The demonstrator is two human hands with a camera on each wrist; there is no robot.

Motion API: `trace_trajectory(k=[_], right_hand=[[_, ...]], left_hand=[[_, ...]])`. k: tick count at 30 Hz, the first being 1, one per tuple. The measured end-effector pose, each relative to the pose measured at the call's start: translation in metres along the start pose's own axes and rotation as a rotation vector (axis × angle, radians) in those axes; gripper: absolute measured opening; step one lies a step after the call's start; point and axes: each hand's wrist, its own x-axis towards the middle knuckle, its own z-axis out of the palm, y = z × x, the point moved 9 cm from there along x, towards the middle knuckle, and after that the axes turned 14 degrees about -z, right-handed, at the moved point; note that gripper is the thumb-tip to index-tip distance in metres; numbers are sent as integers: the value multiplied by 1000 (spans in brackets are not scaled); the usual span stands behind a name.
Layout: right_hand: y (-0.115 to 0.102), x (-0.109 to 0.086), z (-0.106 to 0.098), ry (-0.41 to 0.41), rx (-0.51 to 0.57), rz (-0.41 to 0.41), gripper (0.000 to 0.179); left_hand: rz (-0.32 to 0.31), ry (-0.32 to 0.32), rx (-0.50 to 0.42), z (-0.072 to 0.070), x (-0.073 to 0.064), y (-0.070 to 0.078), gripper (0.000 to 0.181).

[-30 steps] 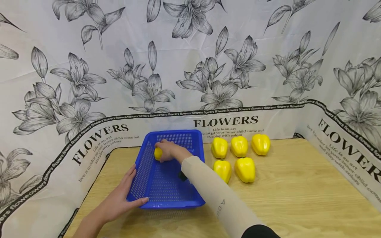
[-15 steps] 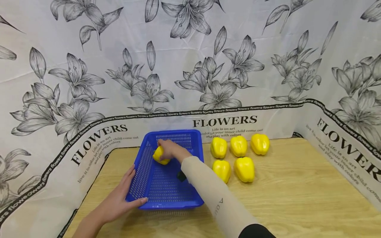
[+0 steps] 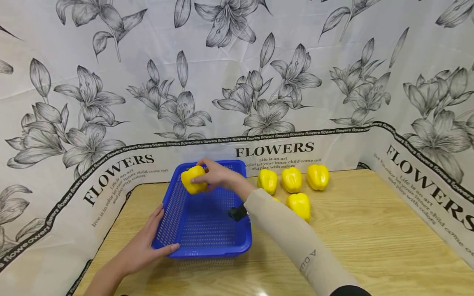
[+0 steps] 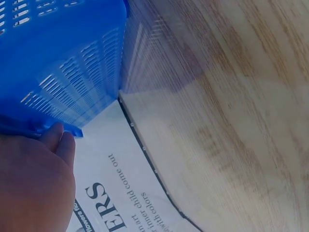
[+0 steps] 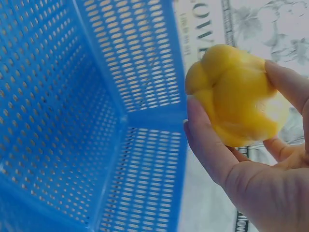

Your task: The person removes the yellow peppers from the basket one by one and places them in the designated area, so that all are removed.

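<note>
In the head view, my right hand (image 3: 214, 176) grips a yellow bell pepper (image 3: 193, 180) over the far left part of a blue plastic basket (image 3: 207, 251). The right wrist view shows the pepper (image 5: 241, 96) between thumb and fingers, beside the basket's slotted wall (image 5: 145, 53). No other pepper shows in the visible part of the basket. My left hand (image 3: 142, 242) holds the basket's near left corner, thumb over the front rim and fingers along the left side. In the left wrist view, fingertips of the left hand (image 4: 36, 181) meet the rim.
Right of the basket, several yellow bell peppers (image 3: 291, 180) stand on the wooden table (image 3: 370, 230); my right sleeve (image 3: 292, 234) partly covers one. A dark wrist camera (image 3: 237, 213) hangs over the basket's right side. Flower-printed cloth (image 3: 274, 150) encloses the table's back and sides.
My right hand has raised the pepper from the basket's floor to about the height of the rim. The left hand keeps its place on the basket. The head view has shifted slightly right.
</note>
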Motion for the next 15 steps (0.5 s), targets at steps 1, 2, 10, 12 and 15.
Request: trace_trajectory(k=[1,2,10,12,15], right_hand=[[-4,-4,-2,4,22,-6,56],[-8,-8,-5,8,34,-14,56],[-22,-55,-34,45,14,-58,58],[-21,-69,-43,51,20,-60,58],[-16,-92,-62,68,19,-65,59]], left_hand=[[0,-2,-1,0,1,0,109],[-1,-4,-4,1,1,0,109],[-11,-12,-20,1,0,0,109],[-8,-9,-24,1,-1,0,109],[1,-3,-35,3,0,3,109]])
